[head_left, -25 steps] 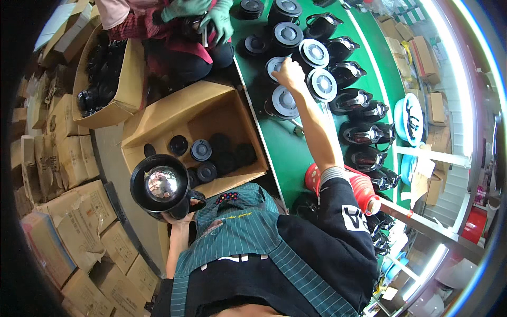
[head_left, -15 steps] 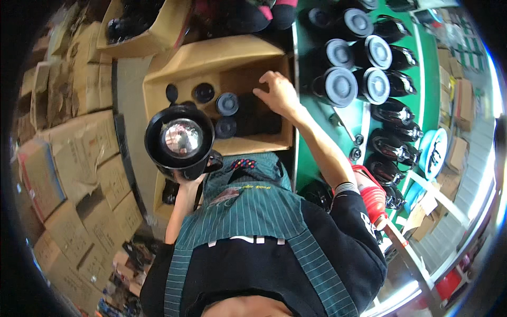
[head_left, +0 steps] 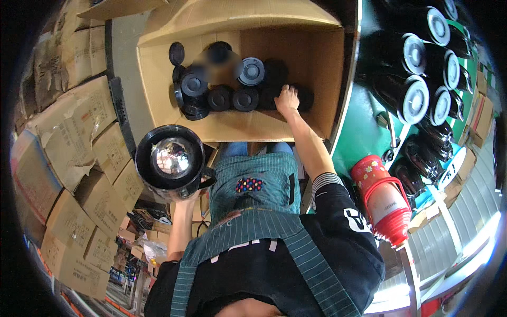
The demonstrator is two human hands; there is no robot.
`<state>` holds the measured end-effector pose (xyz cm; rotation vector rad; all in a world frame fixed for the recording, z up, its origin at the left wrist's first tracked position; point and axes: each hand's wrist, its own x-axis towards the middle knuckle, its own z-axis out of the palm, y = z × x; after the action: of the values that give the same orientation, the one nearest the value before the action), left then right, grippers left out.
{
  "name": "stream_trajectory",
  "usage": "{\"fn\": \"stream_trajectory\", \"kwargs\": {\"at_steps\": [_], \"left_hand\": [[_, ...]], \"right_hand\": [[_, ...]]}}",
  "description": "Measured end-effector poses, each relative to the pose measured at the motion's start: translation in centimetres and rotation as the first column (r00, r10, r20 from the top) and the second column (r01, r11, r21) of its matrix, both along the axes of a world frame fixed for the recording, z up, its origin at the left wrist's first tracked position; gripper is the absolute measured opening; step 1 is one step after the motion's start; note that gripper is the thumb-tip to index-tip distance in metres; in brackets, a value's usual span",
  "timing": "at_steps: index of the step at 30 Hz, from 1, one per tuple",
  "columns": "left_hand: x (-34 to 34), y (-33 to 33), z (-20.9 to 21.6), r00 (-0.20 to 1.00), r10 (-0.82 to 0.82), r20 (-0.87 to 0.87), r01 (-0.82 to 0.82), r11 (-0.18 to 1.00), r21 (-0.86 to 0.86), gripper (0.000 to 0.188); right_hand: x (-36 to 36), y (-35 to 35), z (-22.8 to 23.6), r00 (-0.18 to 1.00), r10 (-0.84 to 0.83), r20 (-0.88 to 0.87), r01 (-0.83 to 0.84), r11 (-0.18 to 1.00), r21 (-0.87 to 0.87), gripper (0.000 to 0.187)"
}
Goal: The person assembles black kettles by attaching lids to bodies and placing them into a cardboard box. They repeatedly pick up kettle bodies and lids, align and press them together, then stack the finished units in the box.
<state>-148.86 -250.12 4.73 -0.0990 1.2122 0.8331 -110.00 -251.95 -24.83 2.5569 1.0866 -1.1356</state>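
My left hand (head_left: 185,196) holds up a black handled jug (head_left: 143,158) from below, at the left. Inside its wide mouth sits a mirror-like silver dome (head_left: 172,156). My right hand (head_left: 287,99) reaches into an open cardboard box (head_left: 322,58). Its fingers are bent down and closed at a dark round cap (head_left: 301,98); their tips are partly hidden. Several more black round caps lie in the box, among them a ribbed one (head_left: 245,99) left of my right hand and a greyer one (head_left: 251,71) farther back.
A green table (head_left: 351,137) along the right bears black jugs, several lying down with grey round bases (head_left: 416,99) showing. A red flowered flask (head_left: 380,195) stands near my right elbow. Stacked cardboard cartons (head_left: 68,232) line the left side.
My right hand has moved down among the black caps, and its spread fingers have closed. The box appears larger and nearer in view. My left hand still holds the jug, now slightly lower.
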Motion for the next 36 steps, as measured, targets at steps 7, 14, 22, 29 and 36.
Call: {"fn": "stream_trajectory", "kwargs": {"at_steps": [7, 14, 22, 29, 36], "left_hand": [[-4.3, 1.7, -3.3, 0.998, -0.019, -0.052, 0.017, 0.998, -0.052, 0.051], [-5.6, 2.5, -4.5, 0.997, -0.065, -0.047, 0.062, 0.997, -0.052, 0.049], [-5.0, 3.0, -4.7, 0.991, -0.130, -0.031, 0.129, 0.991, -0.029, 0.047], [-4.0, 3.8, -6.4, 0.977, -0.211, 0.008, 0.211, 0.977, -0.018, 0.047], [-0.6, 6.5, -4.5, 0.931, -0.346, 0.112, 0.326, 0.930, 0.168, 0.047]], "right_hand": [[0.9, 5.7, -5.3, 0.979, 0.096, 0.177, -0.123, 0.981, 0.149, 0.118], [1.7, 2.0, -10.6, 0.992, 0.027, 0.121, -0.052, 0.976, 0.212, 0.131], [-0.3, 5.1, -10.4, 0.988, -0.036, 0.147, 0.014, 0.989, 0.147, 0.144], [1.2, 4.9, -6.6, 0.966, -0.205, 0.159, 0.154, 0.946, 0.285, 0.131], [1.7, 3.3, 16.8, 0.973, -0.211, -0.095, 0.213, 0.655, 0.725, 0.133]]}}
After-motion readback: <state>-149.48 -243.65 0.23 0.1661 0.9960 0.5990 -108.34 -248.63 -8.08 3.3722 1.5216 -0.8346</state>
